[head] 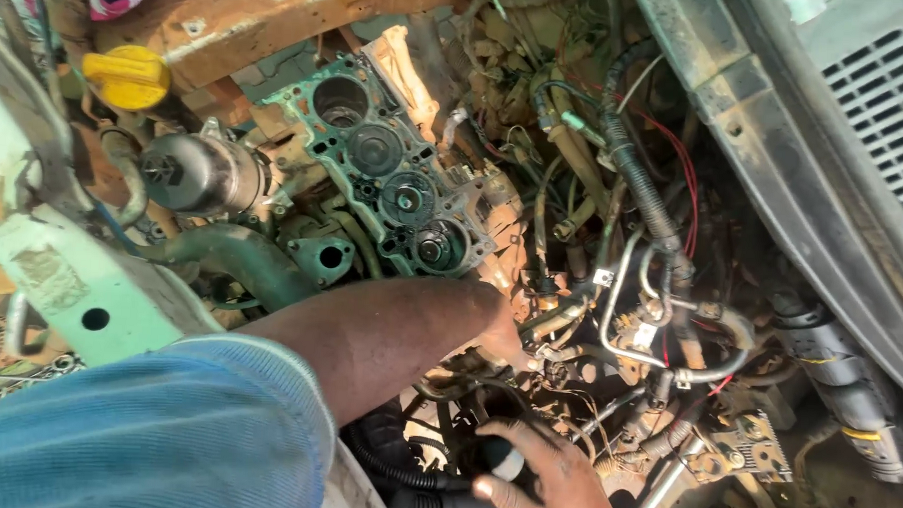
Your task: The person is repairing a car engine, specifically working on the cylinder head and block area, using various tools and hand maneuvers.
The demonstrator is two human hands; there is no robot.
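Note:
I look down into an open engine bay. My left hand (501, 333), on a bare forearm with a blue sleeve, reaches in from the lower left. It is pushed among rusty hoses and wires beside the bare engine block (394, 182), and its fingers are hidden. My right hand (554, 478) sits at the bottom edge. Its fingers are curled over a dark rounded handle-like part (497, 454) with a pale band, next to black corrugated hoses (414, 478).
A yellow filler cap (127, 77) and a grey metal canister (199, 173) sit at the left, above a green hose (233, 256). Tangled wiring and metal pipes (630, 290) fill the middle. A pale green body panel (80, 281) borders the left, a grey cowl edge (775, 165) the right.

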